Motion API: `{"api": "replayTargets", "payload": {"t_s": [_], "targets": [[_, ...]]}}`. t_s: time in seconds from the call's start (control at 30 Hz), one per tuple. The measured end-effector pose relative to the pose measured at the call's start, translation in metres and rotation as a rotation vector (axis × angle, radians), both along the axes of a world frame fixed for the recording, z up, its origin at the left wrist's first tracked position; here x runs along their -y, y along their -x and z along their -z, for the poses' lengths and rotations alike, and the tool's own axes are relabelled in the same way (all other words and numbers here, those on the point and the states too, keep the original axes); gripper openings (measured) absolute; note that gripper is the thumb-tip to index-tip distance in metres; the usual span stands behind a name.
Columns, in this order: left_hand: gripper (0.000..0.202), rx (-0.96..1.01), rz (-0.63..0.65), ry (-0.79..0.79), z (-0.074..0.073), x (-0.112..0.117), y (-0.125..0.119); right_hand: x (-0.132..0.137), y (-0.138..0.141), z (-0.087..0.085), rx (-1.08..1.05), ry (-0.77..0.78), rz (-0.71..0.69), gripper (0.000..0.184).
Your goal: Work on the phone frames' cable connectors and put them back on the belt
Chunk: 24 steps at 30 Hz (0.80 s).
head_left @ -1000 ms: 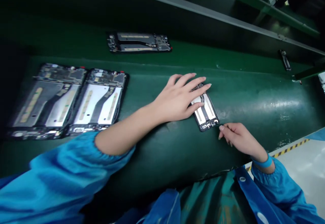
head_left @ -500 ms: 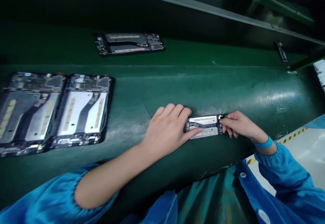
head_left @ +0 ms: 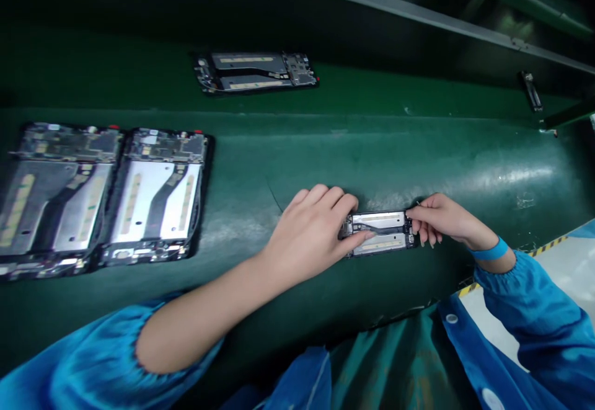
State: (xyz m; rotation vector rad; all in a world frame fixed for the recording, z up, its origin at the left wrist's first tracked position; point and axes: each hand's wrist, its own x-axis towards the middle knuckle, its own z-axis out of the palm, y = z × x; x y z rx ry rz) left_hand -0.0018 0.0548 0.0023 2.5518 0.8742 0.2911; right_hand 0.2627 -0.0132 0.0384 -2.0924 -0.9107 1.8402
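A small open phone frame (head_left: 380, 231) with silver plates lies sideways on the green belt (head_left: 372, 149) near its front edge. My left hand (head_left: 312, 230) is curled over the frame's left end, thumb pressed on it. My right hand (head_left: 437, 219) pinches the frame's right end with its fingertips, and a thin item sticks up between them that I cannot make out. Both sleeves are blue.
Two more open phone frames (head_left: 153, 194) (head_left: 51, 196) lie side by side at the left of the belt. Another frame (head_left: 258, 71) rests farther back. A small dark part (head_left: 530, 90) lies at the far right, below a grey rail (head_left: 418, 16).
The phone frame was turned from upright to sideways and drawn nearer the belt's front edge. My left hand curled over its left end, and my right hand came up to grip its right end.
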Motion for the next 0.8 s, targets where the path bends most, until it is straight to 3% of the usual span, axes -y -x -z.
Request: {"api": "replayTargets", "payload": {"t_s": [0.13,0.23,0.8], "targets": [[0.029,0.060,0.109,0.258,-0.008,-0.023,0.008,-0.002,-0.006,0.001,-0.073,0.029,-0.025,0.033],[0.030,0.087,0.149,0.344,-0.011,-0.035,0.013,-0.003,-0.009,0.004,-0.085,0.039,-0.030,0.033],[0.024,0.081,0.114,0.366,-0.013,-0.040,0.006,-0.006,-0.012,0.005,-0.135,0.035,-0.089,0.033]]}}
